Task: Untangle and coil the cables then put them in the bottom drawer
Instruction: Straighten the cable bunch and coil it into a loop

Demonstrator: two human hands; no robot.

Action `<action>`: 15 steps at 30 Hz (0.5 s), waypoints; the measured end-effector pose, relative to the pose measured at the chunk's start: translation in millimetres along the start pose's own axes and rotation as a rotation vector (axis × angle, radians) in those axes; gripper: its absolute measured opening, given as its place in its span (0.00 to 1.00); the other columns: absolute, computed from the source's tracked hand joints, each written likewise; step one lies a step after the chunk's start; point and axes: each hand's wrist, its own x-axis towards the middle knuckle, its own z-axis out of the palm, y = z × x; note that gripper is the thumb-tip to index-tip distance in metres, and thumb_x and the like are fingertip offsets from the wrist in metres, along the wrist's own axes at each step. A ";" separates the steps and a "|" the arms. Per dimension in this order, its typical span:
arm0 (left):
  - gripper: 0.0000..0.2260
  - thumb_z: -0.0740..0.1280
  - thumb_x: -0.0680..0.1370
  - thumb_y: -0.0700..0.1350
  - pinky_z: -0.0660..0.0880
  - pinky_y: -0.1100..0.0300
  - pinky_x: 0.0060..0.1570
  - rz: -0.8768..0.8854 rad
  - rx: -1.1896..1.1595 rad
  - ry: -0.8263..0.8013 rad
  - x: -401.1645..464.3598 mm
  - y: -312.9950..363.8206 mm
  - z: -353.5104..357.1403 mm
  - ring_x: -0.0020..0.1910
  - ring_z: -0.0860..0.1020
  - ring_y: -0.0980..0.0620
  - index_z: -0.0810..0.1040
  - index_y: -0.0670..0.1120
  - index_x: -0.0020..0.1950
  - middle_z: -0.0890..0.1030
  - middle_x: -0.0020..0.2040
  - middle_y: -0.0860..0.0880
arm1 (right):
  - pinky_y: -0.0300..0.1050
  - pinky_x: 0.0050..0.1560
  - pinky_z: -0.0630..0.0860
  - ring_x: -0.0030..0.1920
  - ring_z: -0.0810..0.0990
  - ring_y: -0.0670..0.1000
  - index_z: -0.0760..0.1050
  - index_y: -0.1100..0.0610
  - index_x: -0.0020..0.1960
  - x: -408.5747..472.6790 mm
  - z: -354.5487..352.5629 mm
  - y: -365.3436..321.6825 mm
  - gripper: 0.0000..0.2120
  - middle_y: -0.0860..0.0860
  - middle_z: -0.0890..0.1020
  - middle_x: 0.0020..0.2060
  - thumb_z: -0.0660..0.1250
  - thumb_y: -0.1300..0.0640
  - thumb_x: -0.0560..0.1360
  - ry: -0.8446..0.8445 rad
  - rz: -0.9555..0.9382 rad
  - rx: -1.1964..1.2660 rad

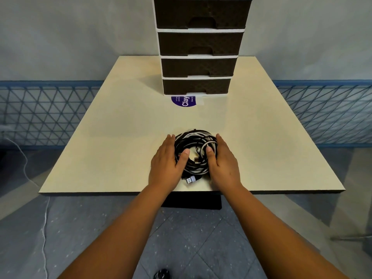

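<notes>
Right, cable bundle (194, 152) sits between both hands: left hand (168, 159) at 9, right hand (222, 160) at 3, fingers nearly straight, cupping its sides, thumbs on top. Bottom drawer (196, 86) closed, straight ahead at 12, well apart; neither hand nearer

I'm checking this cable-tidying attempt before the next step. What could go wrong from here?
1. The cable bundle mixes black and white leads in one ring; lifted by the left hand and right hand as it is, it may stay tangled.
2. A loose USB plug sticks out near the table edge and could snag or pull loops free.
3. The bottom drawer is closed, with both hands occupied.
</notes>
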 end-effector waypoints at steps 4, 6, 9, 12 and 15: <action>0.40 0.46 0.74 0.72 0.53 0.51 0.76 -0.026 -0.017 -0.035 -1.3 1.8 -2.1 0.79 0.53 0.52 0.52 0.50 0.80 0.54 0.81 0.49 | 0.48 0.72 0.61 0.75 0.64 0.52 0.55 0.54 0.79 1.0 -4.4 -0.6 0.30 0.51 0.65 0.76 0.53 0.41 0.82 -0.050 -0.002 0.022; 0.41 0.47 0.74 0.74 0.51 0.50 0.76 -0.056 -0.083 -0.052 -1.0 2.0 -4.5 0.79 0.50 0.53 0.50 0.53 0.81 0.50 0.81 0.50 | 0.46 0.73 0.58 0.76 0.61 0.51 0.52 0.55 0.79 1.6 -10.7 -0.9 0.32 0.51 0.61 0.77 0.53 0.40 0.81 -0.098 0.010 0.058; 0.37 0.52 0.77 0.70 0.47 0.53 0.77 -0.125 -0.271 -0.009 1.6 0.0 -11.1 0.79 0.48 0.54 0.50 0.53 0.80 0.49 0.81 0.50 | 0.41 0.72 0.52 0.78 0.55 0.50 0.48 0.54 0.80 2.5 -24.0 -1.2 0.34 0.51 0.56 0.79 0.54 0.40 0.81 -0.144 0.068 0.184; 0.30 0.55 0.81 0.62 0.50 0.48 0.77 -0.214 -0.432 0.050 4.7 -6.0 -20.5 0.79 0.52 0.51 0.52 0.52 0.80 0.51 0.81 0.50 | 0.40 0.70 0.52 0.78 0.55 0.50 0.50 0.52 0.80 10.7 -39.6 -1.0 0.33 0.50 0.56 0.79 0.54 0.40 0.81 -0.146 0.171 0.329; 0.27 0.55 0.82 0.59 0.53 0.46 0.76 -0.243 -0.423 0.108 13.3 -12.7 -34.2 0.78 0.56 0.50 0.55 0.52 0.79 0.54 0.80 0.49 | 0.48 0.76 0.55 0.77 0.58 0.52 0.55 0.51 0.79 24.7 -51.2 -3.5 0.30 0.50 0.59 0.78 0.55 0.40 0.81 -0.100 0.229 0.367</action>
